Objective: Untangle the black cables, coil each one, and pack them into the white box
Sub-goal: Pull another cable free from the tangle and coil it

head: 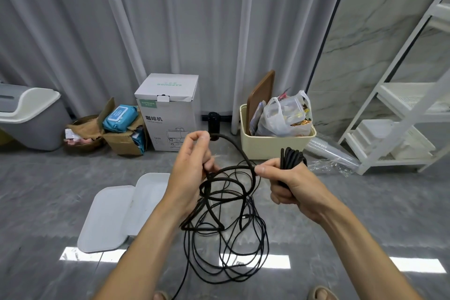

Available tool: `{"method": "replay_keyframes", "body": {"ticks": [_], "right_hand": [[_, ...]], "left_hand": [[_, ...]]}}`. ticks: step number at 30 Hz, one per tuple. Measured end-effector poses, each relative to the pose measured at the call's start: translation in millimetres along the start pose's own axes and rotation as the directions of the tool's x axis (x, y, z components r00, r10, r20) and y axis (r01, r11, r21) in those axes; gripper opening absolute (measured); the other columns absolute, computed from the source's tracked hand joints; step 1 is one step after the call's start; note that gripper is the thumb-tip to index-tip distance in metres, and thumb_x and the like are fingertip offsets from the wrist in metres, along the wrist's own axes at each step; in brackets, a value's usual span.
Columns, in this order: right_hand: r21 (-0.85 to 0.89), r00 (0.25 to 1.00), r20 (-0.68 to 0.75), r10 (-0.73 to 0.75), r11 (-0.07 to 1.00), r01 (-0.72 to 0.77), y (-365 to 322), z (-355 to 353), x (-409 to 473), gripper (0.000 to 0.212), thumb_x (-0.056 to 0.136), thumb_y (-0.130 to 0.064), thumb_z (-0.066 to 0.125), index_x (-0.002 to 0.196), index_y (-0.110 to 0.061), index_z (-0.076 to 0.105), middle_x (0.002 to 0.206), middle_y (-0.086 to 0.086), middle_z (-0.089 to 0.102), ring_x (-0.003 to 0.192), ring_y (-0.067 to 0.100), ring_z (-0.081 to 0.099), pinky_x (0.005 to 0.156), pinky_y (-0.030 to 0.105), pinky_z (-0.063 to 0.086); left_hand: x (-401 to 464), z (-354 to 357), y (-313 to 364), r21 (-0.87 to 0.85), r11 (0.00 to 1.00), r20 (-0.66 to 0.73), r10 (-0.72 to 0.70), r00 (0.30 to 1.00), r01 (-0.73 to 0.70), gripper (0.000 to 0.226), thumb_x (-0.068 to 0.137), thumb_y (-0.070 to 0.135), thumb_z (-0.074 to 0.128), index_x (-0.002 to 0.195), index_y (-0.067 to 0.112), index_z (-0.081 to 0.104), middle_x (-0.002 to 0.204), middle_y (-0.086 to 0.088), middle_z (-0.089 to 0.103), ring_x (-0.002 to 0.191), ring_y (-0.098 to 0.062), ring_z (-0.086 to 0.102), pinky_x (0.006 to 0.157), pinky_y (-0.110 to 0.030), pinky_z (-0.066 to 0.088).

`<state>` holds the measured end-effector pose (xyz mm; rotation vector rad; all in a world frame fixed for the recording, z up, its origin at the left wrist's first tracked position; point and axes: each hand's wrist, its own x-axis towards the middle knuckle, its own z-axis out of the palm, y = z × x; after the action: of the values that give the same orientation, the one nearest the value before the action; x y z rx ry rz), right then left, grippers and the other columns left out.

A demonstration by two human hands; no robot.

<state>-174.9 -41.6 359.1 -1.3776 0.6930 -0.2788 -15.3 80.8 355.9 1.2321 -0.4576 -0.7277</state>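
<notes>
Partly hidden: coiled bundle [291, 159] in right hand [289, 186] grip.

You're in a lived-in home corner: grey curtains [170, 19], a marble-look wall [379, 44], a coffee-machine carton [168, 114], a lidded bin [29, 117], a snack-filled tub [275, 141] and white shelving [401, 109] on glossy floor tiles [365, 238].
</notes>
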Motion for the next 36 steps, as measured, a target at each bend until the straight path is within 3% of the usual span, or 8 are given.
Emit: {"method": "replay_keyframes", "body": {"ticks": [3, 6, 11, 16, 22, 26, 32, 36], "right_hand": [[-0.011, 0.994, -0.104, -0.043, 0.999, 0.042, 1, 2, 2, 0.019, 0.086, -0.011, 0.073, 0.069, -0.009, 0.064, 0.047, 0.001, 0.026, 0.042, 0.014, 0.018, 0.054, 0.036, 0.016], [0.010, 0.973, -0.220, -0.073, 0.997, 0.078, 2, 4, 6, 0.017, 0.087, -0.011, 0.072, 0.076, -0.005, 0.061, 0.046, -0.003, 0.027, 0.039, 0.012, 0.020, 0.052, 0.032, 0.018], [-0.004, 0.923, -0.369, -0.108, 0.993, 0.114, 5, 5, 10, 0.024, 0.085, -0.012, 0.074, 0.066, -0.011, 0.060, 0.047, -0.003, 0.029, 0.040, 0.010, 0.024, 0.045, 0.024, 0.027], [-0.046, 0.892, -0.434, -0.126, 0.992, 0.117, 7, 6, 13, 0.020, 0.085, -0.013, 0.074, 0.071, -0.006, 0.062, 0.042, -0.008, 0.032, 0.038, 0.009, 0.027, 0.044, 0.024, 0.029], [0.008, 0.828, -0.550, -0.110, 0.991, 0.136, 7, 3, 16, 0.017, 0.085, -0.014, 0.074, 0.075, -0.005, 0.063, 0.041, -0.010, 0.034, 0.037, 0.007, 0.028, 0.047, 0.026, 0.028], [0.024, 0.786, -0.606, -0.122, 0.985, 0.172, 8, 3, 15, 0.023, 0.084, -0.016, 0.075, 0.068, -0.012, 0.059, 0.044, -0.007, 0.035, 0.038, 0.008, 0.030, 0.049, 0.028, 0.030], [0.060, 0.739, -0.657, -0.149, 0.967, 0.248, -1, 5, 12, 0.022, 0.085, -0.016, 0.075, 0.071, -0.011, 0.059, 0.045, -0.007, 0.035, 0.041, 0.010, 0.030, 0.048, 0.027, 0.031], [0.102, 0.727, -0.671, -0.141, 0.955, 0.280, -4, 7, 9, 0.023, 0.086, -0.015, 0.074, 0.070, -0.012, 0.058, 0.043, -0.009, 0.034, 0.040, 0.008, 0.030, 0.047, 0.027, 0.030]], "left_hand": [[-2, 0, 6, -0.062, 0.997, -0.016, -0.056, 0.998, 0.055, 0.040, 0.097, 0.043, 0.050, 0.066, 0.019, 0.054, 0.045, 0.008, 0.024, 0.043, -0.010, 0.028, 0.057, -0.027, 0.040], [-5, -1, 5, 0.119, 0.992, 0.007, -0.051, 0.999, 0.050, 0.063, 0.095, 0.046, 0.055, 0.039, 0.019, 0.044, 0.041, 0.005, 0.030, 0.044, -0.012, 0.042, 0.077, -0.040, 0.044], [-5, -4, 1, 0.320, 0.947, 0.168, -0.089, 0.982, 0.031, 0.039, 0.087, 0.040, 0.054, 0.060, 0.015, 0.068, 0.043, 0.006, 0.025, 0.044, -0.010, 0.030, 0.073, -0.037, 0.043], [-2, 0, -1, 0.439, 0.896, 0.102, -0.124, 0.987, 0.067, 0.037, 0.099, 0.039, 0.055, 0.083, 0.012, 0.074, 0.049, 0.005, 0.027, 0.045, -0.011, 0.027, 0.052, -0.029, 0.030], [-5, -9, 6, 0.506, 0.863, 0.171, -0.109, 0.979, 0.007, 0.039, 0.095, 0.015, 0.054, 0.057, 0.010, 0.064, 0.052, 0.006, 0.049, 0.046, -0.002, 0.036, 0.045, -0.014, 0.029], [-8, -8, 6, 0.636, 0.770, 0.258, -0.256, 0.932, 0.036, 0.035, 0.077, 0.033, 0.051, 0.047, 0.016, 0.059, 0.054, 0.005, 0.054, 0.057, -0.012, 0.040, 0.058, -0.019, 0.035], [-5, -8, -13, 0.838, 0.536, 0.117, -0.354, 0.928, 0.099, 0.023, 0.096, 0.037, 0.040, 0.103, 0.024, 0.058, 0.052, 0.007, 0.059, 0.049, -0.011, 0.047, 0.059, -0.026, 0.040], [-6, -10, -10, 0.885, 0.466, 0.213, -0.410, 0.887, 0.002, 0.032, 0.092, 0.038, 0.053, 0.123, 0.045, 0.059, 0.065, 0.009, 0.060, 0.061, -0.001, 0.054, 0.065, -0.023, 0.040]]}}
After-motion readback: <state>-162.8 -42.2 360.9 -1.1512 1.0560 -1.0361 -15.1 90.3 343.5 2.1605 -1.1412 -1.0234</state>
